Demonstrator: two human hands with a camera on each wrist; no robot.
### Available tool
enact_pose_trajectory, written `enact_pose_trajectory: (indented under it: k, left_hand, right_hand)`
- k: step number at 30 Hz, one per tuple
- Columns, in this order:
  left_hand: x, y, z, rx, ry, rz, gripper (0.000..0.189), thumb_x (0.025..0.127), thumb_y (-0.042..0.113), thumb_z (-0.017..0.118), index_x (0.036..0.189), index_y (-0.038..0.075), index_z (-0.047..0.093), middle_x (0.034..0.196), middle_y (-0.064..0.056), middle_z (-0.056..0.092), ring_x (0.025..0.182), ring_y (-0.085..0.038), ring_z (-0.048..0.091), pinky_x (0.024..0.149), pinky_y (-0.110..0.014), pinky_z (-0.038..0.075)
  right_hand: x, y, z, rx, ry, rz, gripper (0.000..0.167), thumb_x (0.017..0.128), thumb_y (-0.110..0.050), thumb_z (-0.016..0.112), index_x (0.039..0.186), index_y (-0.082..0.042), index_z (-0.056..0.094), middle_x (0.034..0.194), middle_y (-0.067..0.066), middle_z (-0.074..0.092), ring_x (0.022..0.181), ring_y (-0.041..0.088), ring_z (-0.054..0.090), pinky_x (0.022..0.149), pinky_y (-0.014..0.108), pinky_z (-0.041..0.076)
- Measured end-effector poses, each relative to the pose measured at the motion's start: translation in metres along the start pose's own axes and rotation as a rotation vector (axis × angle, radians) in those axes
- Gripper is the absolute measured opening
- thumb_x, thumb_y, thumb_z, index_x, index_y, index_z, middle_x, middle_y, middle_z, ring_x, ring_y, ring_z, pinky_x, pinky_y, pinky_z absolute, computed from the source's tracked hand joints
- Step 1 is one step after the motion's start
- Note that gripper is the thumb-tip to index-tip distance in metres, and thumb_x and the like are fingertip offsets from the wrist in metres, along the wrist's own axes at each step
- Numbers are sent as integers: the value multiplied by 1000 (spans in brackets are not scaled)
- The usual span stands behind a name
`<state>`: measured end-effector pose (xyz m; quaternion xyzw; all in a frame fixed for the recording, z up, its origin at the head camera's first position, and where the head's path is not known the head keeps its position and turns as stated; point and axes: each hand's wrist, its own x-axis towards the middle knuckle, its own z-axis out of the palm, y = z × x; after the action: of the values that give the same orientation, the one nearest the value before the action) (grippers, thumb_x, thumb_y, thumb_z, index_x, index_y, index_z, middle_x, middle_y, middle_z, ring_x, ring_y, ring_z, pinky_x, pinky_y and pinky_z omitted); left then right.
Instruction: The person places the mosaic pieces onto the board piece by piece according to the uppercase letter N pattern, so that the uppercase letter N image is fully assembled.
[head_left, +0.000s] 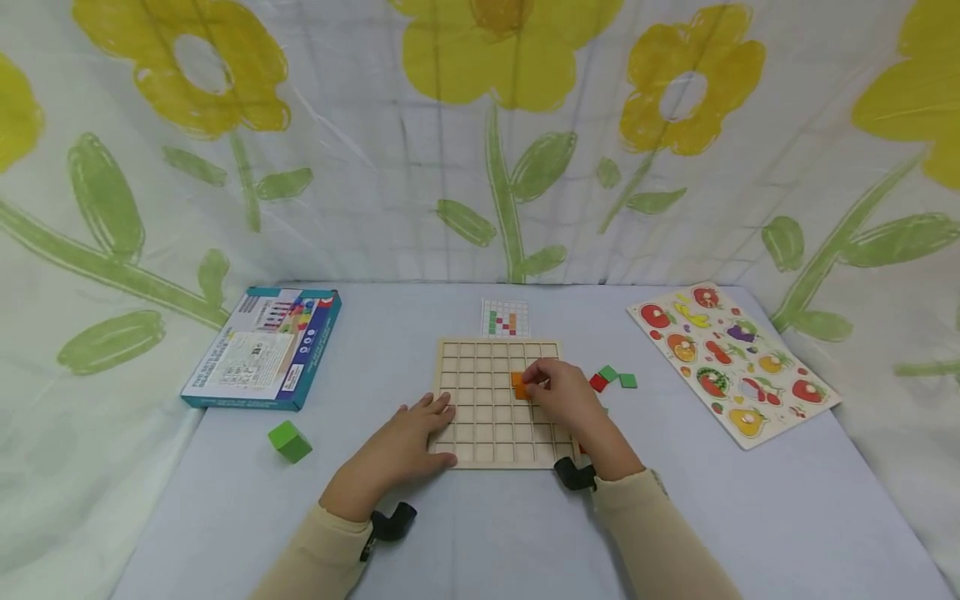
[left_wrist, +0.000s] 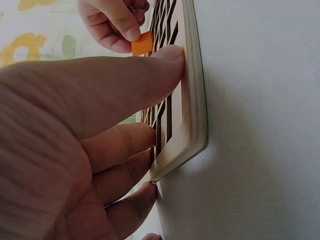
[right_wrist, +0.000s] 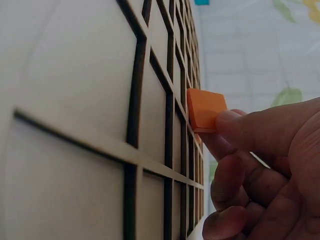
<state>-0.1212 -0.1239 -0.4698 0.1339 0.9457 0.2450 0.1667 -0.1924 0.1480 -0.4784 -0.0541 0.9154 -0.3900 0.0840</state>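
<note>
A wooden grid board (head_left: pixel 472 427) lies flat in the middle of the table. My left hand (head_left: pixel 408 437) rests at its left edge, thumb on the front left corner and fingers spread along the side. Between thumb and fingers my right hand (head_left: pixel 558 392) pinches an orange square tile (right_wrist: pixel 206 109), tilted against the grid right of the board's centre. More orange (head_left: pixel 517 379) shows in the grid just beyond that tile. The left wrist view has the orange tile (left_wrist: pixel 142 43) at the right hand's fingertips.
A pattern card (head_left: pixel 504 318) lies behind the board. Green tiles (head_left: pixel 628 381) and a red tile (head_left: pixel 597 382) are scattered to the right, partly behind my right arm. A fruit puzzle board (head_left: pixel 731 358) lies far right; a box (head_left: pixel 262 350) and green cube (head_left: pixel 289 442) sit left.
</note>
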Motion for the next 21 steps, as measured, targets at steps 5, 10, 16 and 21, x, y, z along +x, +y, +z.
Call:
enact_pose_trajectory:
  k: [5, 10, 16, 21]
  left_hand:
    - [2, -2, 2, 10, 1, -4, 76, 95, 30, 86, 159, 5, 55, 176, -6, 39, 168, -34, 27, 136, -62, 22]
    - [3, -3, 3, 6, 5, -5, 76, 94, 29, 87, 159, 5, 55, 176, -7, 39, 167, -35, 28, 135, -62, 22]
    - [4, -3, 2, 13, 8, -3, 75, 94, 29, 87, 159, 5, 56, 175, -7, 40, 167, -36, 28, 135, -62, 23]
    - [3, -1, 2, 12, 8, 0, 76, 94, 28, 87, 158, 5, 56, 175, -7, 40, 167, -35, 29, 135, -63, 23]
  right_hand:
    - [-1, 0, 1, -9, -22, -10, 4, 104, -15, 74, 105, -17, 77, 107, 0, 77, 90, 19, 67, 82, 36, 58]
    - [-2, -3, 1, -16, -39, 1, 4, 104, -14, 75, 104, -17, 78, 107, -1, 75, 87, 20, 63, 77, 33, 55]
    - [0, 0, 2, -46, -28, -29, 5, 103, -11, 75, 102, -14, 79, 107, 1, 71, 92, 20, 62, 84, 37, 56]
    - [-1, 0, 4, -48, -33, -22, 8, 102, -10, 75, 99, -16, 79, 109, 2, 74, 98, 21, 64, 92, 42, 58]
